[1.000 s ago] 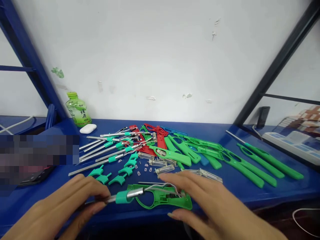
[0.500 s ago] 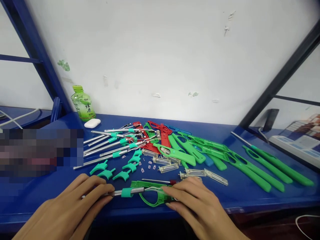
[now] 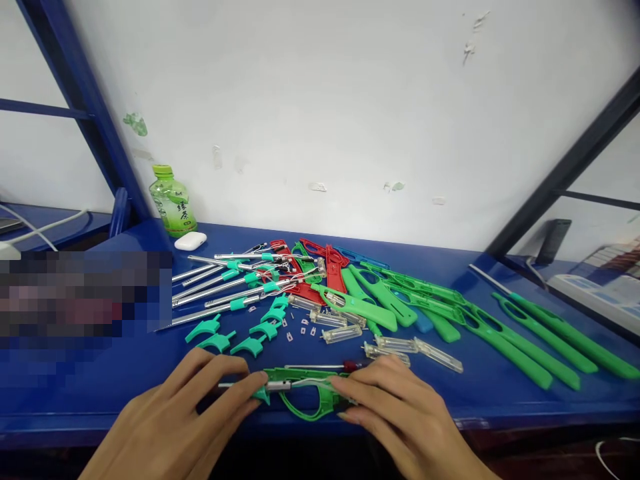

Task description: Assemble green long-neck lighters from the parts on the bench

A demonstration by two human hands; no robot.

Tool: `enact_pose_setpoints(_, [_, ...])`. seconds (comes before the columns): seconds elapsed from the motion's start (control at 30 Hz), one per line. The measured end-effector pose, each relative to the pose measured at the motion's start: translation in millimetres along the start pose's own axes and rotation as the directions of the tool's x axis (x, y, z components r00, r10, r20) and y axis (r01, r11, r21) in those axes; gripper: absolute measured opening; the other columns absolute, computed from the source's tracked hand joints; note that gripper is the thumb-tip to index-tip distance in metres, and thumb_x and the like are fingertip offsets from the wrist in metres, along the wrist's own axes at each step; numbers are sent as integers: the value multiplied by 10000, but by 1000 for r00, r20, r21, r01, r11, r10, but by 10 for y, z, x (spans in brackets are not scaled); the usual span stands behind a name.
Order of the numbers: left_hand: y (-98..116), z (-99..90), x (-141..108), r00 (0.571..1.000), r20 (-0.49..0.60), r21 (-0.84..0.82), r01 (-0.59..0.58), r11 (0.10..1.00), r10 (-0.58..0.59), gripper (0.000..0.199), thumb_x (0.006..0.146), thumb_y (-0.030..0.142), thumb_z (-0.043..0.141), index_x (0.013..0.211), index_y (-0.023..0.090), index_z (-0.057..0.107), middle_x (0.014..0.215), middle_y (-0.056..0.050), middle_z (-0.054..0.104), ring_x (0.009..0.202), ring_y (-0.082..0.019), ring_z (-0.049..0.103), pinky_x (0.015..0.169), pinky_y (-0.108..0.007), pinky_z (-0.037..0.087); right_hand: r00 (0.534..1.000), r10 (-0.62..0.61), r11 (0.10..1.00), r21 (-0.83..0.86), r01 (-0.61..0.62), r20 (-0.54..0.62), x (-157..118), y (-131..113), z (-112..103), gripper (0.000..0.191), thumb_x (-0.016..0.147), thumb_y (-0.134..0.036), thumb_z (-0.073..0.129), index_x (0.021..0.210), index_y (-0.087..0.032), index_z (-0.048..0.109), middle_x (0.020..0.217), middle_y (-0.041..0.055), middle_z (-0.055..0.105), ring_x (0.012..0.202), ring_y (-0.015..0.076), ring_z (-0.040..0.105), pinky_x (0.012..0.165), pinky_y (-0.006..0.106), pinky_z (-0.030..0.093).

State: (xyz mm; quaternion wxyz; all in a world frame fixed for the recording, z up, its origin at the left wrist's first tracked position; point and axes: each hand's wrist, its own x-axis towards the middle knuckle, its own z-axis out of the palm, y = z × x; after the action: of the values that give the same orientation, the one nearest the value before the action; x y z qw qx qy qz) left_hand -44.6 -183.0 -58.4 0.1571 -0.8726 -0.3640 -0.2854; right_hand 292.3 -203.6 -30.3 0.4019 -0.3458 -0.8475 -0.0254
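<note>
My left hand [image 3: 195,407] is closed around a metal lighter tube [image 3: 279,385] with thin white wires at its right end. Its fingertips lie at the teal collar [image 3: 261,395] on that tube, partly covering it. Close behind and right of the tube end lies a green lighter shell half [image 3: 306,415] with a looped trigger guard, near the front edge of the table. My right hand [image 3: 395,407] grips the shell's right part, thumb and fingers pinched on it by the wires. What lies under those fingers is hidden. Just behind the shell is a screwdriver [image 3: 351,366] with a red handle.
Loose teal triggers [image 3: 250,345], clear fuel tanks [image 3: 343,333] and tiny pink parts [image 3: 304,331] lie behind my hands. Several metal tubes [image 3: 207,313] are piled left; green lighter shells [image 3: 520,353] spread right. A green tea bottle [image 3: 174,207] stands by the wall.
My left hand has slid right along the tube to the teal collar, and the tube has moved in over the green shell. My right hand stays on the shell. The view has shifted slightly.
</note>
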Motion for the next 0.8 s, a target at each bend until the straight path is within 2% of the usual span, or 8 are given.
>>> enact_pose_setpoints(0.07, [-47, 25, 15, 1000, -3, 15, 3, 1000, -3, 338, 1271, 406, 452, 1395, 364, 764, 1184, 21, 811, 1061, -171, 715, 764, -243, 571, 1000, -1, 1000, 15, 1, 1, 11, -5, 1, 320, 1283, -408, 540, 1331, -255, 817, 1064, -17, 909, 879, 138, 857, 890, 246, 671])
enact_pose_setpoints(0.17, [-107, 34, 46, 998, -55, -22, -18, 1000, 17, 324, 1279, 441, 463, 1345, 344, 765, 1152, 40, 805, 1056, -159, 696, 907, -245, 561, 1000, 4, 999, 35, -4, -6, 21, -16, -1, 298, 1281, -400, 551, 1333, -254, 805, 1058, -19, 908, 858, 134, 850, 871, 253, 664])
enact_pose_setpoints(0.3, [-116, 28, 90, 998, -60, -67, -10, 998, 6, 312, 1283, 428, 470, 1338, 315, 756, 1200, 39, 796, 1124, -142, 688, 1066, -227, 499, 1000, 17, 998, 53, -17, -2, 18, -16, -4, 301, 1282, -404, 551, 1299, -260, 814, 1049, -26, 904, 865, 130, 849, 869, 250, 661])
enact_pose_setpoints(0.47, [-162, 41, 14, 998, -62, -75, 7, 997, -11, 290, 1279, 413, 477, 1317, 338, 754, 1216, 50, 802, 1098, -150, 704, 1050, -268, 481, 1000, 22, 997, 72, -22, 8, 6, -3, -8, 300, 1281, -395, 555, 1266, -268, 826, 1060, -40, 905, 888, 113, 849, 900, 220, 653])
enact_pose_setpoints(0.6, [-212, 30, -82, 998, -51, -81, 44, 996, -48, 261, 1263, 408, 510, 1360, 341, 744, 1279, 39, 808, 1150, -167, 726, 1108, -298, 473, 1000, 9, 995, 99, -10, 10, -2, 7, -10, 280, 1274, -371, 580, 1256, -255, 834, 1064, -29, 908, 900, 117, 852, 906, 221, 651])
enact_pose_setpoints(0.8, [-137, -32, -68, 998, -52, -88, 23, 996, -28, 246, 1241, 404, 552, 1401, 326, 723, 1307, 46, 841, 1202, -145, 772, 1158, -245, 484, 1000, 19, 994, 104, -21, 17, -7, 8, -8, 320, 1279, -365, 566, 1206, -255, 858, 1051, -20, 908, 896, 124, 856, 877, 236, 657])
